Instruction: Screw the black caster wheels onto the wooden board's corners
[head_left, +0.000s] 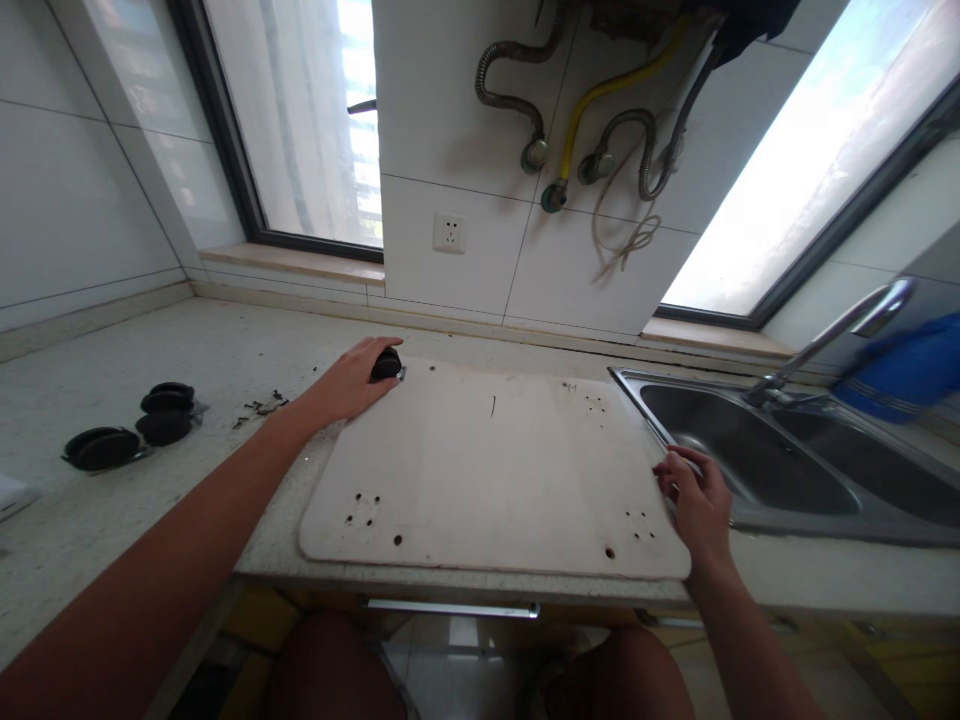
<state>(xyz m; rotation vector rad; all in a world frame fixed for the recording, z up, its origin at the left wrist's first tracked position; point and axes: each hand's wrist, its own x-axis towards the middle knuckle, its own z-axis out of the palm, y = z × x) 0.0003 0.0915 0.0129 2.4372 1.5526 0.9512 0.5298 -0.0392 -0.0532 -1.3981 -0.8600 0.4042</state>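
Note:
A pale board (495, 470) with rounded corners lies flat on the counter, with clusters of screw holes near three of its corners. At its far left corner my left hand (352, 378) is closed around a black caster wheel (386, 364), whose metal plate shows by the board. Past the board's right edge, beside the sink, my right hand (697, 495) is closed on a thin, pale rod-like tool (686, 461); its exact kind is unclear. Three more casters (101, 447) rest on the counter at left. Small dark screws (259, 407) are scattered near my left forearm.
A double steel sink (750, 450) with a faucet (832, 335) adjoins the board on the right, with a blue cloth-like item (904, 375) behind. Hoses (510, 95) and a socket (450, 232) are on the wall. A drawer handle (450, 608) runs below the counter's front edge.

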